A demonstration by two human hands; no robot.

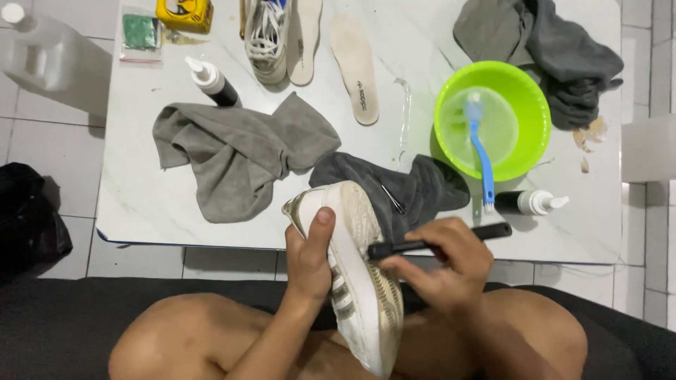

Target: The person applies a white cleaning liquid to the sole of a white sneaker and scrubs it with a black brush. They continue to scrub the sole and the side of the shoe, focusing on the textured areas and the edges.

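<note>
My left hand [310, 257] grips a white sneaker [359, 281] by its side, sole turned up and toe pointing toward the table. My right hand [443, 271] holds a slim black-handled brush [436, 241] whose head rests on the sneaker's sole edge. The shoe sits over my lap, between my bare knees. A dark grey cloth [415, 190] lies on the table edge just beyond the shoe.
The white table [141, 204] carries a light grey cloth [239, 151], a green bowl [531, 95] of water with a blue brush [482, 151], two black bottles [211, 81] [531, 203], a second sneaker [266, 35], two insoles [355, 67], and grey cloths [549, 42].
</note>
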